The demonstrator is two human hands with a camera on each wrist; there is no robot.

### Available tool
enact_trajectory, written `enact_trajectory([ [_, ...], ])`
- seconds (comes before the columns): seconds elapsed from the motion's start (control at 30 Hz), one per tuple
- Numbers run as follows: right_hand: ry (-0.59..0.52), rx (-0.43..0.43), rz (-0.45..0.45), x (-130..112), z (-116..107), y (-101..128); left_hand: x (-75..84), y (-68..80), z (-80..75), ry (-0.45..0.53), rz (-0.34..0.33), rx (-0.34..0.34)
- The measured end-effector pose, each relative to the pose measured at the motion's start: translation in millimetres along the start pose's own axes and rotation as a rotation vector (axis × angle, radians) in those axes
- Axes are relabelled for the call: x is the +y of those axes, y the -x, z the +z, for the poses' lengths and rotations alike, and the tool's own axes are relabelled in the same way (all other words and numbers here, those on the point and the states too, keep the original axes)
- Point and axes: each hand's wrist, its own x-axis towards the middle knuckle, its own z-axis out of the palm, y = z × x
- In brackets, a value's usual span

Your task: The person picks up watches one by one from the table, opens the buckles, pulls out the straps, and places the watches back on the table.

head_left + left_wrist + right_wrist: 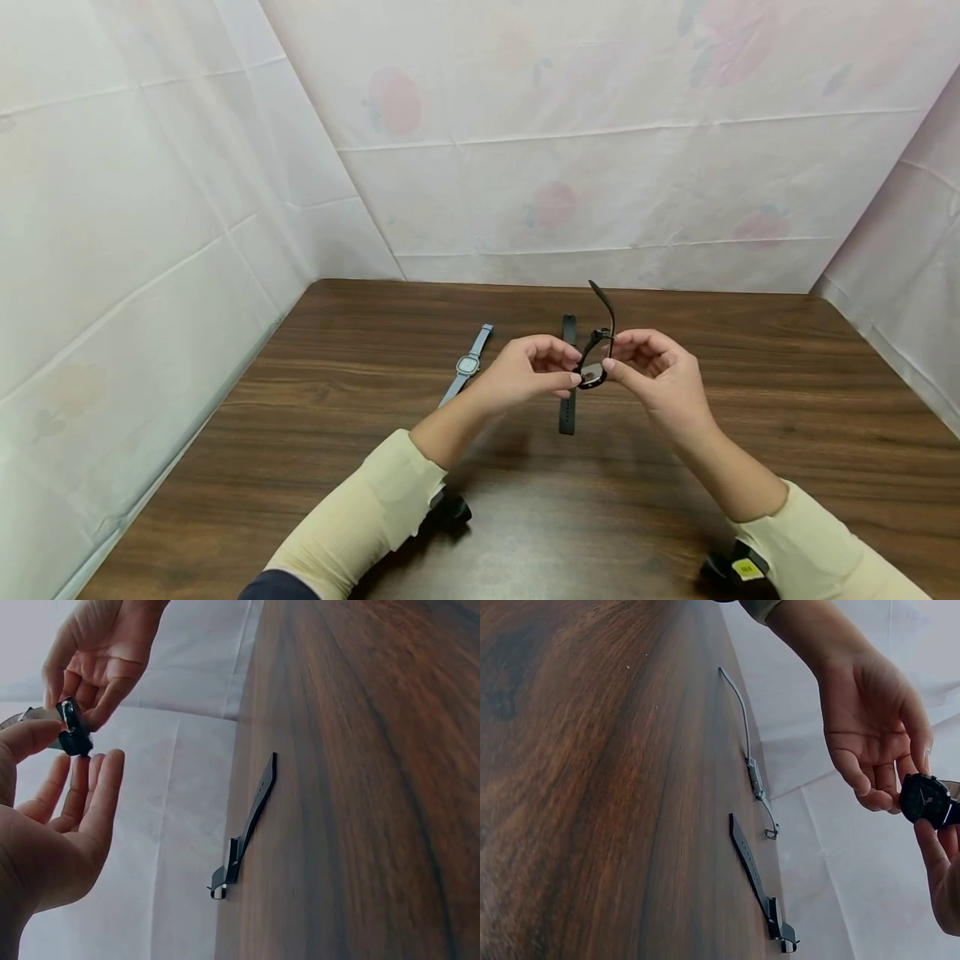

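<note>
A black wristwatch (592,377) with a round case is held up over the table between both hands. My left hand (525,371) pinches one side of it between thumb and fingers. On the other side, my right hand (663,379) grips it near the strap, and a strap end curves upward above the fingers. Its dark dial (924,801) shows in the right wrist view. Beneath the hands a second black watch (567,417) lies stretched out, its middle hidden in the head view. A light blue watch (468,365) lies left of it, its lower strap partly behind my left wrist.
The brown wooden table (315,433) spreads under everything. White sheets with faded fruit prints (555,204) hang behind and along both sides of it. A dark wrist device (450,510) sits under the left sleeve, another (738,567) by the right sleeve.
</note>
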Motion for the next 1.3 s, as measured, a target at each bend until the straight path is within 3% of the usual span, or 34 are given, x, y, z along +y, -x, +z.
enact_trajectory([
  [0.27,0.014,-0.032,0.008,2.1,-3.0,2.3,5.0,-0.8,-3.1,-0.217,0.073,0.060],
  [0.9,0.112,-0.094,0.045,2.5,-6.9,4.6,24.5,-6.4,-2.6,-0.297,0.136,-0.002],
  [1.3,0.183,-0.140,0.029,4.4,-7.1,5.6,27.7,-5.4,-1.2,-0.315,0.113,-0.024],
])
